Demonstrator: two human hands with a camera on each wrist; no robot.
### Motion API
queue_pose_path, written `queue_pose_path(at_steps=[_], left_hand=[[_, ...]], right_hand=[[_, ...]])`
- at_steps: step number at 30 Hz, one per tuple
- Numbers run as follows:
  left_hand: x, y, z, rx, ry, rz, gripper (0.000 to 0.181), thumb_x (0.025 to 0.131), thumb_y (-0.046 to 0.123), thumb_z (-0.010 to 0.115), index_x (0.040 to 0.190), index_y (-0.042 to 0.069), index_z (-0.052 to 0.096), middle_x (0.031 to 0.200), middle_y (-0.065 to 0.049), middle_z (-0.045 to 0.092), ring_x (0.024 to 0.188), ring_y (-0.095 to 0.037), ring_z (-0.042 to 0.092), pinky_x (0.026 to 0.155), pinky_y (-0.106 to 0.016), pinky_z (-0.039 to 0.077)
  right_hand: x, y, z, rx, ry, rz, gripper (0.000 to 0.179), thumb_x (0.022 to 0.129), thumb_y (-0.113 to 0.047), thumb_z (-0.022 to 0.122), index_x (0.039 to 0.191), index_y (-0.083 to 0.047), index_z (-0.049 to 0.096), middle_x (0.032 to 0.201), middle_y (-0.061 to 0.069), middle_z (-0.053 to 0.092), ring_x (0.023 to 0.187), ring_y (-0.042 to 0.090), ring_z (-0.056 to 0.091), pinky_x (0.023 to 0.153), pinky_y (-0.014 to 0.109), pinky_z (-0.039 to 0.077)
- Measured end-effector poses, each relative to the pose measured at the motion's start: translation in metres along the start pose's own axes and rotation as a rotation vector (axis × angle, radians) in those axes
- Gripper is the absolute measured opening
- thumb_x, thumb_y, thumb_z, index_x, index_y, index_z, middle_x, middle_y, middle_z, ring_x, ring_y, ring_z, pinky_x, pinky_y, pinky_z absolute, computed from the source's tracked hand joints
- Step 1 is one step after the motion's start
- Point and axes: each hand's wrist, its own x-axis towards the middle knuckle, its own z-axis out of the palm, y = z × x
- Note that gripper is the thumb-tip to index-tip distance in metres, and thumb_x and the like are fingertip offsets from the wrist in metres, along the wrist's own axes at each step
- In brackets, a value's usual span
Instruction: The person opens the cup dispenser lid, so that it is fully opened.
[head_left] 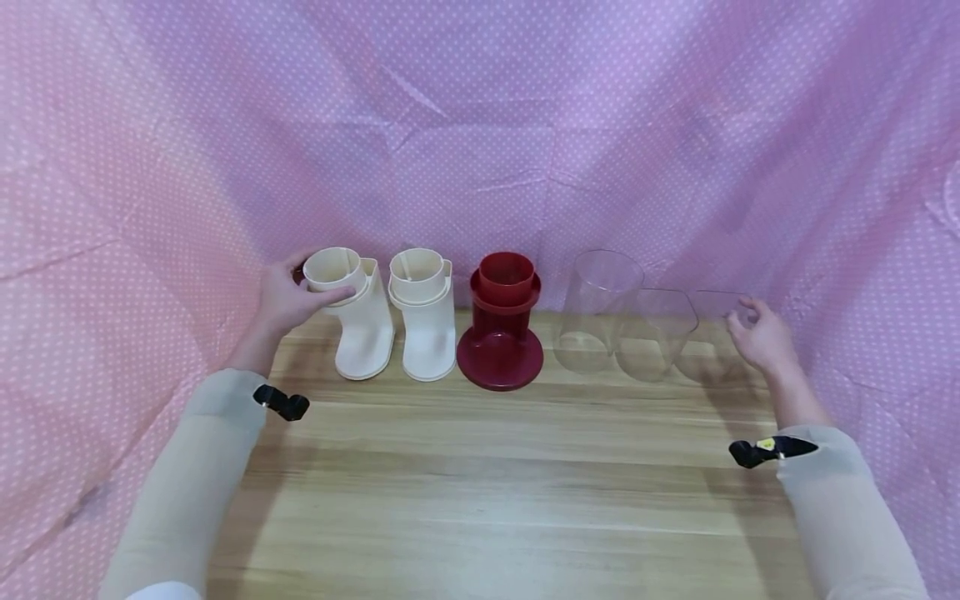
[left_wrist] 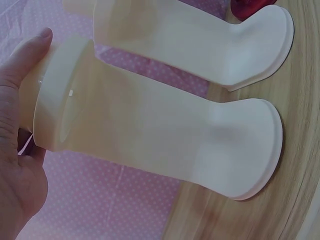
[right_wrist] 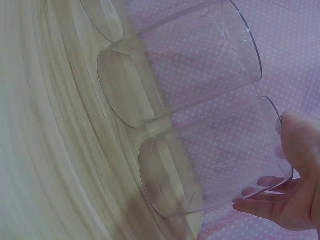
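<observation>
My left hand [head_left: 288,298] grips the collar of the leftmost cream boot-shaped plastic base [head_left: 365,333]; its thumb lies across the front in the head view. In the left wrist view, that base [left_wrist: 150,125] stands with its rounded foot on the wood. Beside it stands a second cream base [head_left: 429,333], and then a red base [head_left: 500,358] with a round foot and an upright collar. At the right, my right hand [head_left: 765,337] holds the top rim of the rightmost clear cylinder [right_wrist: 225,160], thumb and fingers spread around it. Two more clear cylinders, a middle one [right_wrist: 185,65] and a left one [head_left: 596,287], stand alongside.
All these things stand in a row along the back of the wooden table [head_left: 480,475]. Pink dotted cloth [head_left: 487,158] hangs close behind the row and on both sides. Black wrist cameras sit on both sleeves.
</observation>
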Motion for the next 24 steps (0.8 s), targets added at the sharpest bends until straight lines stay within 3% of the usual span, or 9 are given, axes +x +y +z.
queue_pose_path(at_steps=[5, 12, 15, 18, 20, 24], left_hand=[[0.002, -0.004, 0.004, -0.006, -0.027, -0.047, 0.075, 0.078, 0.019, 0.097, 0.144, 0.006, 0.064, 0.127, -0.013, 0.068, 0.103, -0.007, 0.060, 0.087, -0.012, 0.050], [0.012, -0.003, 0.000, 0.054, -0.081, -0.043, 0.083, 0.080, 0.022, 0.094, 0.152, 0.006, 0.055, 0.139, -0.017, 0.062, 0.111, -0.015, 0.058, 0.087, -0.010, 0.048], [0.014, -0.002, -0.003, 0.050, -0.111, -0.035, 0.091, 0.081, 0.018, 0.093, 0.158, 0.004, 0.047, 0.150, -0.019, 0.056, 0.127, -0.025, 0.056, 0.106, -0.023, 0.050], [0.012, -0.004, -0.002, 0.038, -0.113, -0.029, 0.096, 0.081, 0.016, 0.093, 0.161, 0.001, 0.041, 0.159, -0.021, 0.050, 0.142, -0.035, 0.051, 0.121, -0.045, 0.045], [0.009, -0.007, 0.000, 0.045, -0.086, -0.019, 0.097, 0.081, 0.016, 0.093, 0.160, -0.001, 0.041, 0.160, -0.023, 0.050, 0.145, -0.038, 0.050, 0.123, -0.054, 0.042], [0.005, -0.008, 0.003, 0.067, -0.022, -0.010, 0.093, 0.080, 0.019, 0.094, 0.157, -0.002, 0.047, 0.154, -0.025, 0.054, 0.139, -0.039, 0.055, 0.119, -0.058, 0.046]], right_hand=[[0.001, 0.003, -0.001, 0.009, 0.002, 0.012, 0.067, 0.111, -0.037, 0.037, 0.163, 0.004, 0.030, 0.150, 0.050, 0.041, 0.137, 0.069, 0.041, 0.113, 0.079, 0.034], [0.006, 0.002, 0.003, 0.012, 0.035, -0.006, 0.065, 0.111, -0.036, 0.038, 0.161, 0.005, 0.033, 0.148, 0.050, 0.043, 0.136, 0.067, 0.042, 0.114, 0.078, 0.034], [0.006, 0.001, 0.006, 0.017, 0.052, -0.010, 0.064, 0.110, -0.034, 0.040, 0.160, 0.005, 0.035, 0.146, 0.050, 0.045, 0.135, 0.067, 0.043, 0.114, 0.077, 0.035], [0.004, 0.001, 0.005, 0.013, 0.047, -0.001, 0.064, 0.110, -0.035, 0.039, 0.161, 0.004, 0.035, 0.147, 0.049, 0.045, 0.136, 0.067, 0.043, 0.114, 0.077, 0.035], [0.004, 0.001, 0.002, 0.007, 0.031, 0.007, 0.065, 0.111, -0.037, 0.038, 0.162, 0.003, 0.034, 0.149, 0.048, 0.044, 0.137, 0.068, 0.042, 0.114, 0.078, 0.034], [0.004, -0.001, -0.005, 0.000, 0.021, 0.018, 0.070, 0.110, -0.041, 0.033, 0.165, 0.002, 0.025, 0.155, 0.046, 0.037, 0.141, 0.069, 0.035, 0.118, 0.078, 0.029]])
